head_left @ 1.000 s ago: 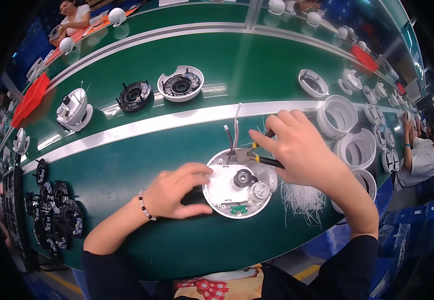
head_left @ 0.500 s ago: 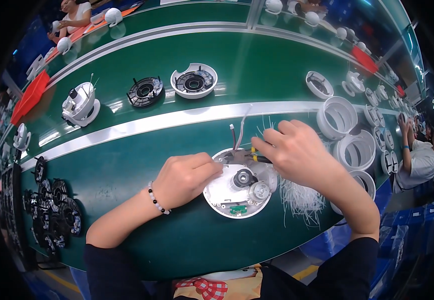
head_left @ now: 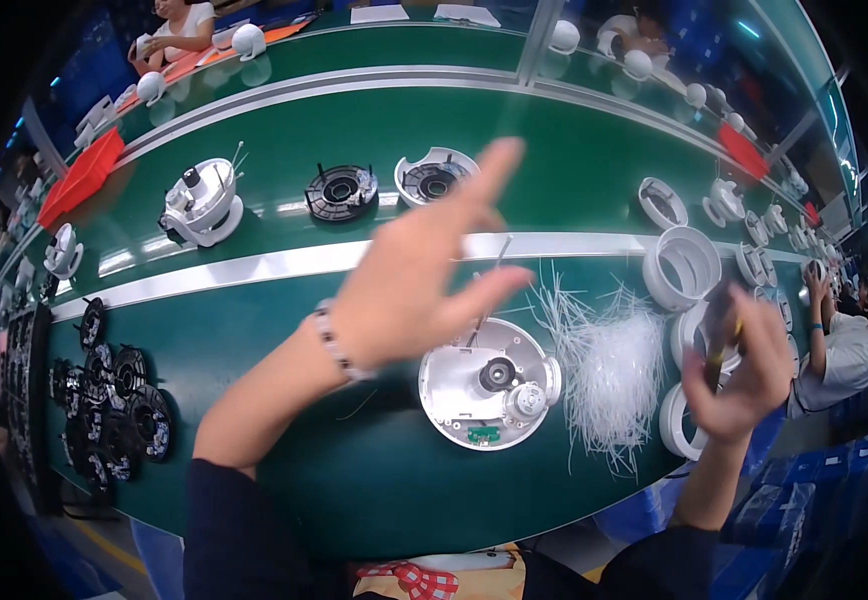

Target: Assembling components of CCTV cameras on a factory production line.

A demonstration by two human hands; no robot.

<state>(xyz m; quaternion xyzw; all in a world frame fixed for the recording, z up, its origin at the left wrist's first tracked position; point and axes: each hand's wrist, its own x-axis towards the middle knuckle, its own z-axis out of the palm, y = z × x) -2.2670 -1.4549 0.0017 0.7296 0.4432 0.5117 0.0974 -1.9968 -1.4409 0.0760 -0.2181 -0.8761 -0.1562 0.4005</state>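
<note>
In front of me on the green bench lies a round white housing, open side up. It has a dark round part in its middle, a white motor-like disc and a small green circuit board; a wire sticks up at its far edge. My left hand is raised over that far edge, empty, with index finger and thumb stretched apart. To the right, my right hand closes around a dark-and-yellow hand tool, blurred by motion. It is near the white rings.
Thin white ties lie heaped right of the housing. Black round parts are piled at the left. Beyond a metal rail stand a white assembly, a black disc and a white bowl-shaped shell. Other people work nearby.
My left hand has left the housing and risen away, its fingers opening out. My right hand has drawn off to the right with the tool. The view has shifted slightly.
</note>
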